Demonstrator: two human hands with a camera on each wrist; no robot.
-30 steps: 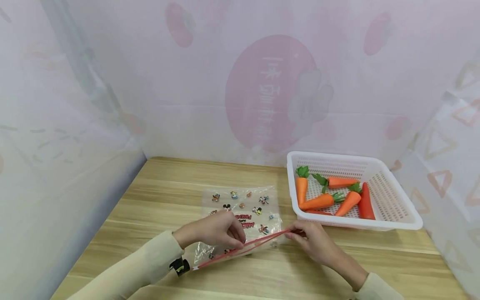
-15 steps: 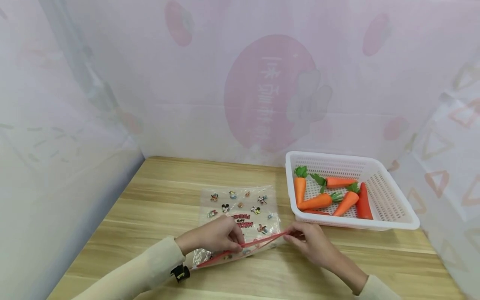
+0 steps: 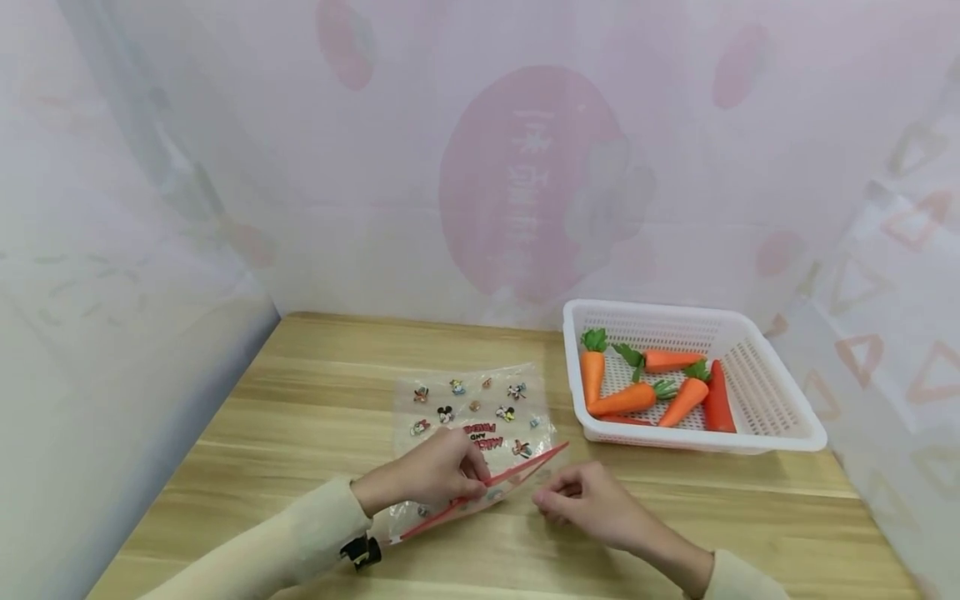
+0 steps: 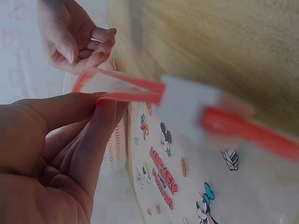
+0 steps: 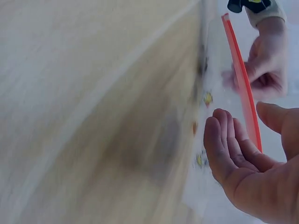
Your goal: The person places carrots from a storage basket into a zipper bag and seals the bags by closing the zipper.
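A clear zipper bag [image 3: 468, 392] with printed cartoon figures lies flat on the wooden table, its red-edged mouth toward the person. My left hand [image 3: 442, 471] pinches the upper red zipper strip [image 3: 528, 465] between thumb and forefinger. The strips part into a narrow gap toward the right end. A white slider [image 4: 187, 107] sits on the strip in the left wrist view. My right hand [image 3: 588, 500] holds nothing; it hovers just right of the bag's mouth, fingers loosely curved and thumb apart, as the right wrist view [image 5: 252, 163] also has it.
At the back right stands a white perforated basket [image 3: 787, 442] holding several orange carrots [image 3: 592, 375] and a redder long piece [image 3: 717, 400]. Printed fabric walls [image 3: 375, 250] enclose the table at the back and both sides.
My right hand has let go of the right end of the red zipper strip and moved slightly down and left. My left hand keeps its pinch, and the bag's mouth stands a little more parted.
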